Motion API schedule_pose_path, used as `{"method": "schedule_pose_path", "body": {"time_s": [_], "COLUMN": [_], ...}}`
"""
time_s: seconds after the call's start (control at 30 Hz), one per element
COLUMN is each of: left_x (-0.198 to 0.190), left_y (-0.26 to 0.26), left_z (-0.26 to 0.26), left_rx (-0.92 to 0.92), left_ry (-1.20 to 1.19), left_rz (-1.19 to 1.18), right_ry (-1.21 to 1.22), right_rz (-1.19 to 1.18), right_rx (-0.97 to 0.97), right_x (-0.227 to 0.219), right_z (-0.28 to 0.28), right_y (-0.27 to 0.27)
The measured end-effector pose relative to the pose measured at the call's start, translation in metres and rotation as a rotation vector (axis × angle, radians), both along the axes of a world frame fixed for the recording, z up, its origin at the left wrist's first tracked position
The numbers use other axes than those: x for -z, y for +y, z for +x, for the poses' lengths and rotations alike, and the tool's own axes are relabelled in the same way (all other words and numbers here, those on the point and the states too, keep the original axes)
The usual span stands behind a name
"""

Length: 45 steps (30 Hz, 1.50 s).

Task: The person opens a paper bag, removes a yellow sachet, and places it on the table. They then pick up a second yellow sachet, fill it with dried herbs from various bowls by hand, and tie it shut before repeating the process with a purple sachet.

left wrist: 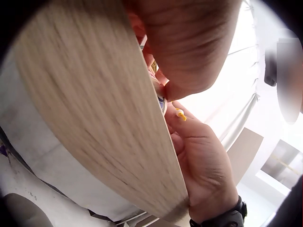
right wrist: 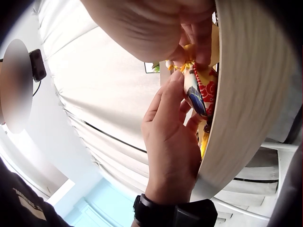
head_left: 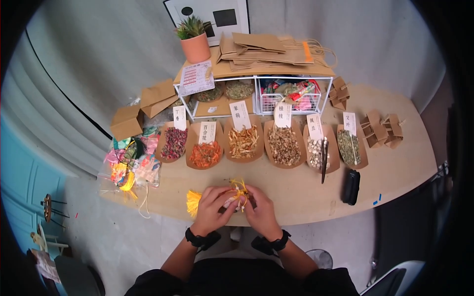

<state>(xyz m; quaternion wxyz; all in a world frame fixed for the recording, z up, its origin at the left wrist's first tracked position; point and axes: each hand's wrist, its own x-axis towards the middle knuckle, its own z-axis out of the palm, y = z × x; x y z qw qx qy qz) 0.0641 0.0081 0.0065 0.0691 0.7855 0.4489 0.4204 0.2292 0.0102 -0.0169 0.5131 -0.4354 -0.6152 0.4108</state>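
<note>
Near the table's front edge, both hands hold a small patterned fabric sachet [right wrist: 201,90] with red, blue and cream printing. My left hand [head_left: 213,209] grips the sachet's body from the left, its thumb and fingers close to the gathered neck in the right wrist view. My right hand [head_left: 261,211] pinches the yellow cord [head_left: 240,189] at that neck. Beside the left hand a yellow tassel [head_left: 193,203] spreads on the table. A small pale bead with a yellow end [left wrist: 180,114] shows against the right hand in the left wrist view. Fingers hide much of the sachet.
Several paper trays of dried herbs [head_left: 243,140] with label cards line the table [head_left: 296,202] ahead. Tweezers [head_left: 324,160] lie across one tray; a black case [head_left: 351,187] sits to the right. Bagged colourful sachets [head_left: 131,163] lie left. Behind stands a shelf [head_left: 256,74] with paper bags [head_left: 271,52].
</note>
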Motion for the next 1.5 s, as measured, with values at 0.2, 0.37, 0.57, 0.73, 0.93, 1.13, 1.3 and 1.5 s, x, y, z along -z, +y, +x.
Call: {"method": "schedule_pose_path", "body": {"time_s": [0.2, 0.37, 0.57, 0.73, 0.93, 1.13, 1.3, 1.5], "left_x": [-0.006, -0.066, -0.076, -0.064, -0.117, -0.11, -0.075, -0.041], "left_y": [0.013, 0.1, 0.156, 0.144, 0.048, -0.025, -0.043, -0.044], "left_z": [-0.046, -0.237, -0.37, -0.387, -0.317, -0.185, -0.094, -0.049], "left_rx": [-0.167, -0.789, -0.712, -0.65, -0.611, -0.379, -0.197, -0.127], "left_ry": [-0.036, 0.356, 0.494, 0.277, 0.221, 0.19, -0.097, -0.838], "left_rz": [0.152, 0.423, -0.013, -0.04, 0.195, 0.226, 0.231, -0.203], "right_ry": [0.012, 0.057, -0.055, -0.259, -0.26, -0.138, -0.274, -0.156], "right_rz": [-0.011, -0.036, -0.075, 0.152, 0.233, 0.186, 0.332, 0.263], "right_rx": [0.164, 0.219, 0.202, 0.34, 0.522, 0.147, -0.027, 0.151], "right_x": [0.003, 0.011, 0.004, 0.021, 0.004, -0.062, -0.091, -0.072], "right_z": [0.001, 0.001, 0.0, 0.003, 0.0, -0.029, -0.05, -0.027], "right_y": [0.004, 0.005, 0.004, 0.005, -0.009, -0.017, -0.007, -0.016]}}
